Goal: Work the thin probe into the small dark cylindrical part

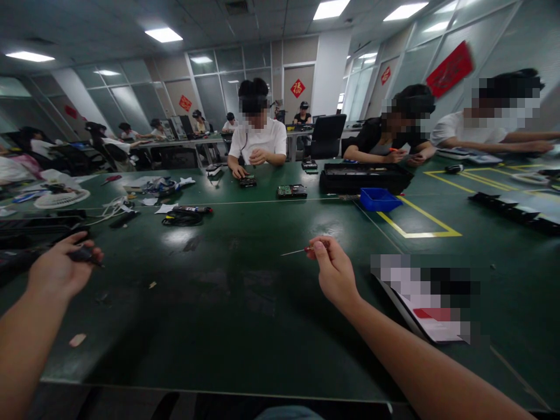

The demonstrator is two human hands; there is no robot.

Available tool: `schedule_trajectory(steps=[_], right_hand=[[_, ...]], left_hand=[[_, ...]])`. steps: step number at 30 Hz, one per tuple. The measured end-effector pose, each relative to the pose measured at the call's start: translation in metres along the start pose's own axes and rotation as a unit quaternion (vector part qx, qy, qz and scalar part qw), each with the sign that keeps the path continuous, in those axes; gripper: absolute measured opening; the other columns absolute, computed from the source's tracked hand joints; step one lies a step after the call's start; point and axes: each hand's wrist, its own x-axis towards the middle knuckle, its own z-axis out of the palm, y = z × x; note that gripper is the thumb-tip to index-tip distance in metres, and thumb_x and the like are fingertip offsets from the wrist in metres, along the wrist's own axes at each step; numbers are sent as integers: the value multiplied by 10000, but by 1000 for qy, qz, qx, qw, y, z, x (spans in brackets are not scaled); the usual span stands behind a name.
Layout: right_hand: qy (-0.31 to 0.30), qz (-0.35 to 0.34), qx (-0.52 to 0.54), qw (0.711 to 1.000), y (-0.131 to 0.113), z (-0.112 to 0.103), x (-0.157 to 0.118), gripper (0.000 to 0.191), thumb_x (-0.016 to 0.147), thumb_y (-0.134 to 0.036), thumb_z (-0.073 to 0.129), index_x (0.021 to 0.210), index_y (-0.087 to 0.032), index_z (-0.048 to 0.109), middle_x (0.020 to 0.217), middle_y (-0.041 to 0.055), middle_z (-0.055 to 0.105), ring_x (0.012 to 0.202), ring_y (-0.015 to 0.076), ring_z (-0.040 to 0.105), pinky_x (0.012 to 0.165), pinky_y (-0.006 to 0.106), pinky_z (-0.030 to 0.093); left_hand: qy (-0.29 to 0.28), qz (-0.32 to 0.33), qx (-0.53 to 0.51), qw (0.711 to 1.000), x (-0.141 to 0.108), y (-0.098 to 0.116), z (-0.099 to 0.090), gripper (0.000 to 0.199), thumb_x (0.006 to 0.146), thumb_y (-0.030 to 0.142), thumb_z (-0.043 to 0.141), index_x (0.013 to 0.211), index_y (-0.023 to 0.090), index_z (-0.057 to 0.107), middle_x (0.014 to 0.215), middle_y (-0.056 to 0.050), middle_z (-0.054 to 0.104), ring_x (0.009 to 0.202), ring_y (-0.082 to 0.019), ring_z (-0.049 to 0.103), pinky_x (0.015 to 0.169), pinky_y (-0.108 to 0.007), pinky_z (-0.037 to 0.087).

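Right hand [335, 271]: thumb and fingertips pinching the red handle of a slim screwdriver [306, 250], shaft pointing left above the green table [219, 344]; grip set well forward, presumably for fine control. Left hand [59, 268]: fingers curled around a dark object [81, 254], exact kind unclear; held out wide, perhaps to keep both items apart. Beside the right forearm: white sheet [431, 326], probably within easy reach. Farther out: coiled black cable [182, 219], likely bundled against tangling; blue bin [380, 200], perhaps for small parts; green-boarded drive [291, 191], near a co-worker in white [273, 137].
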Motion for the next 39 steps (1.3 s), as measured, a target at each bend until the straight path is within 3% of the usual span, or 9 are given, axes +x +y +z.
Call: schedule_trajectory(steps=[4, 11, 15, 20, 26, 29, 32, 35, 39], right_hand=[[0, -1, 1, 1000, 0, 0, -1, 265, 1001, -458, 469, 1019, -242, 621, 877, 26, 678, 813, 193, 656, 762, 354, 505], [1, -3, -5, 1000, -1, -1, 0, 273, 999, -463, 468, 1011, -239, 622, 860, 27, 684, 808, 200, 661, 754, 354, 502], [3, -7, -4, 1000, -2, -1, -1, 272, 998, -462, 469, 1011, -240, 625, 859, 28, 685, 802, 202, 662, 751, 357, 503], [-1, -1, 1, 1000, -5, -1, -1, 265, 990, -469, 483, 1021, -243, 618, 889, 33, 688, 828, 207, 663, 769, 359, 501], [-21, 22, -9, 999, -5, 1, 1, 248, 993, -436, 457, 1047, -241, 598, 950, 47, 693, 911, 223, 663, 819, 372, 494], [-17, 30, -55, 998, -7, 0, 3, 261, 992, -431, 451, 1034, -232, 614, 916, 48, 706, 873, 224, 671, 772, 359, 489], [-23, 27, -111, 993, -13, -1, 4, 317, 971, -479, 486, 896, -221, 653, 766, 33, 690, 714, 207, 645, 640, 323, 456], [-46, 26, -126, 991, -17, -3, 3, 367, 941, -510, 533, 753, -217, 650, 631, 3, 629, 559, 164, 561, 534, 292, 397], [-45, 20, -42, 998, -16, -3, 1, 295, 954, -451, 527, 840, -210, 653, 688, 5, 655, 625, 162, 600, 594, 288, 456]], left_hand=[[-76, -21, -81, 994, -28, -3, 55, 304, 734, -10, 422, 952, 128, 581, 713, -19, 529, 651, -128, 513, 636, -236, 486], [-270, -38, -72, 959, -91, -22, 145, 371, 679, 69, 513, 1036, 129, 592, 717, -18, 530, 622, -144, 516, 592, -239, 444], [-360, -34, -65, 930, -134, -32, 184, 426, 625, 87, 500, 1031, 127, 620, 739, -36, 559, 658, -162, 534, 608, -259, 431], [-440, -33, -47, 896, -185, -44, 221, 337, 693, 139, 454, 971, 146, 643, 735, -40, 557, 659, -169, 517, 637, -295, 419], [-512, 44, 70, 855, -215, -71, 234, 315, 771, 165, 445, 1026, 184, 631, 769, -33, 580, 737, -189, 544, 741, -335, 436], [-523, 133, 156, 827, -217, -84, 228, 440, 783, 156, 517, 1214, 220, 582, 966, -50, 608, 891, -211, 569, 846, -359, 439], [-520, 196, 217, 802, -214, -94, 223, 608, 769, 82, 550, 1359, 214, 480, 1139, -89, 595, 1054, -241, 563, 955, -387, 426], [-506, 218, 238, 800, -208, -100, 224, 422, 870, 124, 532, 1285, 199, 541, 1163, -103, 612, 1088, -248, 574, 972, -398, 446], [-489, 270, 232, 796, -197, -103, 227, 295, 850, 100, 623, 1120, 216, 644, 1177, -60, 630, 1113, -223, 581, 1023, -384, 443]])
